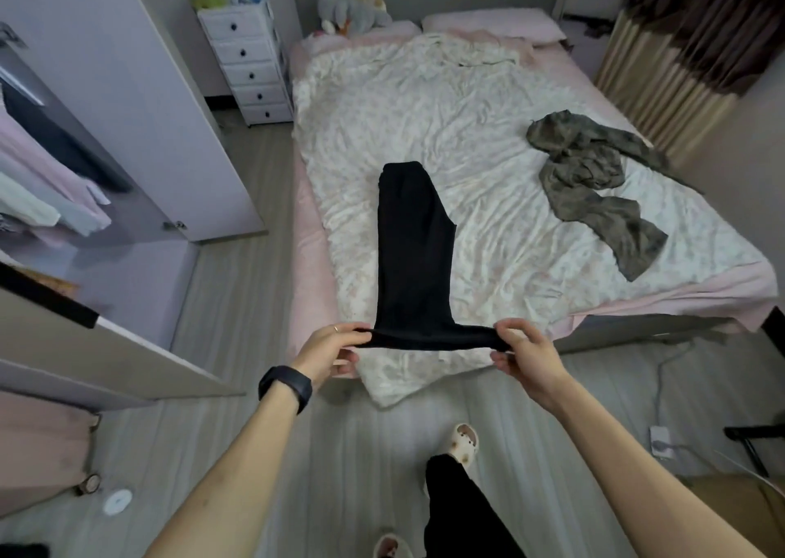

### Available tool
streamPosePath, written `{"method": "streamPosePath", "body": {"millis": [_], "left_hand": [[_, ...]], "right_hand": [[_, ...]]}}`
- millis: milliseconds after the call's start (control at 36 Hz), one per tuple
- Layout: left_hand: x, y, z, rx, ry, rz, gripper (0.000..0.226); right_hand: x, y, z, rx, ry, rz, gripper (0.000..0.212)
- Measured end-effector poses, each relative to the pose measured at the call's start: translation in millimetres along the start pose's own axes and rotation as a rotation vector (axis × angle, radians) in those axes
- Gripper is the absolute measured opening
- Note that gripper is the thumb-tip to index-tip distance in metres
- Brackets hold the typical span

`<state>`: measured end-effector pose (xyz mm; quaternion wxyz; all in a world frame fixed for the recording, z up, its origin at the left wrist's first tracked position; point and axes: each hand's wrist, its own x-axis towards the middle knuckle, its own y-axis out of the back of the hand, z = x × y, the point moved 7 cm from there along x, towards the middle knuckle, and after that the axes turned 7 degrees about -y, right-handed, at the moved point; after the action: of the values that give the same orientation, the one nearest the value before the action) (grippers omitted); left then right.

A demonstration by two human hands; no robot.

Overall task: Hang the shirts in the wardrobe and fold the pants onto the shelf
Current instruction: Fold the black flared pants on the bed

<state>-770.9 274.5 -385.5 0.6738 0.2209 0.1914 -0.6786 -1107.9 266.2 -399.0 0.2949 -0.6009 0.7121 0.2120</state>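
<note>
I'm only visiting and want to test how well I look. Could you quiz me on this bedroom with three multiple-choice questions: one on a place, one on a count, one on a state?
1. Where does the olive patterned garment lie?
A) on the right side of the bed
B) on the floor
C) in the wardrobe

2. How many drawers has the white chest?
A) three
B) five
C) seven

3. What do the left hand and right hand do with the black pants?
A) each pinches a corner of the near end
B) both lie flat on them
C) neither touches them

Answers:
1 A: it lies crumpled on the bed, to the right of the pants.
2 B: five knobs stand one above another.
3 A: fingers and thumb of each hand close on the cloth.
</note>
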Motion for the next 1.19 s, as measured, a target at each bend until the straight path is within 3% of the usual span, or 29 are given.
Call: {"method": "streamPosePath", "body": {"millis": [111, 194, 278, 333, 389, 500, 583, 722, 861, 972, 1194], "left_hand": [[40, 8, 53, 0.187, -0.154, 0.001, 0.043], [74, 12, 86, 0.324, -0.297, 0.103, 0.031], [102, 18, 113, 0.369, -0.365, 0.176, 0.018], [122, 23, 133, 0.405, -0.397, 0.234, 0.032], [144, 27, 151, 0.392, -0.437, 0.283, 0.043], [193, 35, 172, 0.352, -0.448, 0.364, 0.044], [226, 37, 184, 0.383, -0.455, 0.414, 0.031], [272, 35, 213, 0.563, -0.488, 0.477, 0.008], [339, 40, 249, 0.729, -0.463, 0.434, 0.013], [407, 50, 258, 0.621, -0.381, 0.370, 0.007], [568, 61, 262, 0.524, -0.335, 0.250, 0.028]], "right_hand": [[27, -23, -56, 0.118, 0.008, -0.083, 0.015], [49, -36, -97, -0.012, 0.130, -0.102, 0.043], [73, -47, -136, -0.239, 0.286, -0.029, 0.026], [95, -52, -163, -0.368, 0.372, 0.029, 0.011], [117, -58, -187, -0.508, 0.437, 0.078, 0.011], [158, -70, -224, -0.779, 0.574, 0.159, 0.007], [191, -81, -249, -0.858, 0.632, 0.151, 0.009], [245, -97, -280, -0.956, 0.596, 0.154, 0.033], [312, -121, -311, -0.997, 0.545, 0.150, 0.025], [360, -139, -330, -0.982, 0.482, 0.160, 0.021], [493, -176, -366, -1.055, 0.437, 0.235, 0.022]]}}
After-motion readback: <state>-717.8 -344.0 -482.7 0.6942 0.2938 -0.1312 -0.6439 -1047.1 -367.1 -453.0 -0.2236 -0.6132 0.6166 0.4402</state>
